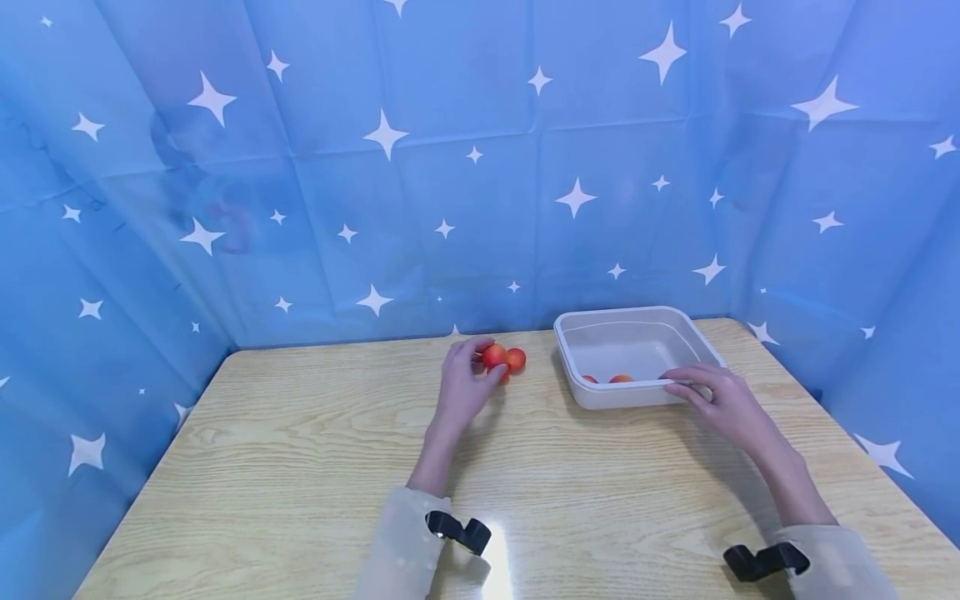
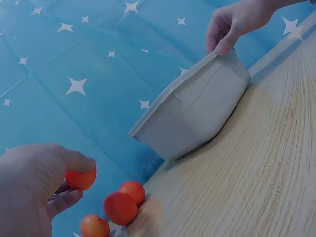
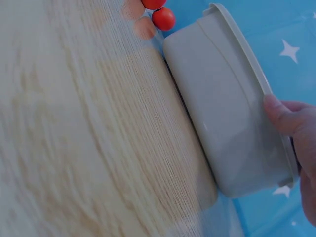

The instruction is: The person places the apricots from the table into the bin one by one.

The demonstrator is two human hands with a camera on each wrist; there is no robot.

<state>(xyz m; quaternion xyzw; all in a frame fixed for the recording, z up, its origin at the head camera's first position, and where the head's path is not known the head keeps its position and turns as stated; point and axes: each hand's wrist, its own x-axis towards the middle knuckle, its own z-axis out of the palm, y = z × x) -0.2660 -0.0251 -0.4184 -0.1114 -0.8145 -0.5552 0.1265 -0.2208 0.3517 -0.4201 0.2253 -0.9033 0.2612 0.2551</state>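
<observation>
My left hand point(image 1: 462, 386) pinches a small round red-orange fruit point(image 2: 83, 178) between thumb and fingers, just above the table. Close under it lie several more such fruits point(image 2: 121, 208), grouped together; in the head view one fruit point(image 1: 516, 359) shows to the right of the fingers. My right hand point(image 1: 717, 402) grips the near rim of a light grey plastic tub point(image 1: 611, 397) toward its right end, thumb outside and fingers over the edge. Inside the tub, two fruits point(image 1: 621, 378) peek above the near wall, which hides their lower parts.
The tub stands upright at the back right of the wood-grain table point(image 1: 300, 467). Behind and at both sides hangs a blue curtain point(image 1: 450, 192) with white stars, meeting the table's back edge. Each sleeve carries a black strap mount point(image 1: 459, 532) at the wrist.
</observation>
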